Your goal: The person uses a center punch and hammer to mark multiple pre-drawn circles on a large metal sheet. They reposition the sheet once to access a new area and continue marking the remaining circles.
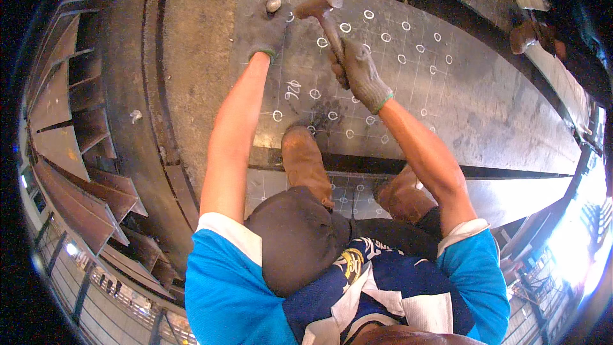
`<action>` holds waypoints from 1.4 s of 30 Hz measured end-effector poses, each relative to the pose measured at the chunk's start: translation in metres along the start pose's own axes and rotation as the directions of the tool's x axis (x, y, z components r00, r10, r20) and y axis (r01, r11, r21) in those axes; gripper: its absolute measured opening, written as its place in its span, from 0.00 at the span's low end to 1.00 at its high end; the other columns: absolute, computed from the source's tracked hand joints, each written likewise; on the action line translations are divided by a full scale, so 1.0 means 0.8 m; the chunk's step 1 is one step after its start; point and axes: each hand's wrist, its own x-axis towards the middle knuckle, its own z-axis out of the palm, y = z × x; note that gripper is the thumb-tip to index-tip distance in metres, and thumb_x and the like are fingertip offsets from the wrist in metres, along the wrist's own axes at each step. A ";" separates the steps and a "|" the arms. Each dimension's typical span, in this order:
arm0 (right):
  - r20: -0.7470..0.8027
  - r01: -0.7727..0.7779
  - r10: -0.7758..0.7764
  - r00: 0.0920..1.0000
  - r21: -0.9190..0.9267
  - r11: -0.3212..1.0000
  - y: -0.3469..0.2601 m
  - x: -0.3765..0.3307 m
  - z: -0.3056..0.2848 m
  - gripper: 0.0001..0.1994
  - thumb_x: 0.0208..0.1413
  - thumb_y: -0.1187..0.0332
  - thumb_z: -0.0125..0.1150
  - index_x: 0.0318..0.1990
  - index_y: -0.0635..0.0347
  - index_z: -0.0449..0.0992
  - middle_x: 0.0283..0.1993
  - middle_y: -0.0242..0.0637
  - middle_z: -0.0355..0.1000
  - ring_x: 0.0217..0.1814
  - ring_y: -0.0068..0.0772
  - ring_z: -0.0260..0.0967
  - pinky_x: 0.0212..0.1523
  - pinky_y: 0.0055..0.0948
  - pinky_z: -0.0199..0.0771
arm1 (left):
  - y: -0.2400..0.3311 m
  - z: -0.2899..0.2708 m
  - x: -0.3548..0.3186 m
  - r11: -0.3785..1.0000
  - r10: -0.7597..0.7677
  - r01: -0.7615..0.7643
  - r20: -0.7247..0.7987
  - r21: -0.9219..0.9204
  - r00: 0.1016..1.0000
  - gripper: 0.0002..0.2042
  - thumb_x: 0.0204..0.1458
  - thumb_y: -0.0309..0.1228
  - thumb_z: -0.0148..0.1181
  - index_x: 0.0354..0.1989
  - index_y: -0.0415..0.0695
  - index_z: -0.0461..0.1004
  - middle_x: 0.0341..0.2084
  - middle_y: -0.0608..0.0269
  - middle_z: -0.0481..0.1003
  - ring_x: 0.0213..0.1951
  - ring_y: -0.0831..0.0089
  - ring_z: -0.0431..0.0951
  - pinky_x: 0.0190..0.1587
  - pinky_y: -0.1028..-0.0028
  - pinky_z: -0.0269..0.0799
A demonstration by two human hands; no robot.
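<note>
My right hand (361, 71), in a grey knit glove, grips the handle of a hammer (321, 7) whose head is raised above a dark steel plate (485, 102). My left hand (268, 30), also gloved, holds a short metal punch (273, 5) upright against the plate near its far left corner. The plate is marked with a chalk grid and several white chalk circles (369, 15). My left brown boot (306, 163) stands on the plate's near edge, my right boot (402, 195) on a lower plate.
A curved steel beam (137, 89) runs along the left, with several rusty stiffener plates (67, 147) beyond it. At the top right, another person's boots (527, 33) stand on a light steel strip. A railing (96, 287) shows at lower left.
</note>
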 end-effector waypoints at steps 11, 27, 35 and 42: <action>-0.088 0.472 -0.499 0.862 0.499 0.727 -0.117 0.096 0.005 0.09 0.59 0.67 0.64 0.44 0.61 0.79 0.36 0.51 0.77 0.36 0.58 0.72 0.38 0.47 0.72 | -0.044 0.033 0.009 0.961 0.267 -0.273 -0.106 -0.049 0.958 0.30 0.56 0.56 0.67 0.59 0.46 0.76 0.47 0.48 0.83 0.50 0.51 0.84 0.52 0.55 0.77; 0.045 -0.062 0.068 0.997 -0.122 0.991 0.142 -0.092 0.005 0.21 0.73 0.48 0.37 0.39 0.53 0.71 0.23 0.26 0.62 0.19 0.22 0.57 0.19 0.29 0.58 | -0.066 -0.019 0.015 0.905 -0.076 -0.010 -0.185 -0.426 0.980 0.14 0.59 0.33 0.71 0.49 0.39 0.80 0.38 0.64 0.83 0.35 0.76 0.81 0.39 0.70 0.80; 0.162 -0.430 0.399 0.903 0.295 0.853 0.196 -0.114 0.056 0.16 0.73 0.54 0.38 0.38 0.50 0.69 0.28 0.24 0.65 0.20 0.20 0.57 0.17 0.27 0.55 | -0.045 -0.049 0.020 0.897 -0.096 -0.056 -0.317 -0.438 0.944 0.14 0.56 0.32 0.74 0.45 0.36 0.81 0.34 0.62 0.83 0.32 0.78 0.80 0.35 0.73 0.79; 0.177 -0.650 0.634 0.752 0.356 0.671 0.119 -0.109 0.043 0.19 0.72 0.51 0.36 0.35 0.48 0.70 0.21 0.23 0.61 0.18 0.22 0.55 0.17 0.28 0.55 | -0.036 -0.049 0.021 0.899 -0.118 -0.005 -0.253 -0.439 0.960 0.14 0.58 0.33 0.73 0.45 0.35 0.81 0.35 0.64 0.83 0.32 0.79 0.80 0.36 0.75 0.79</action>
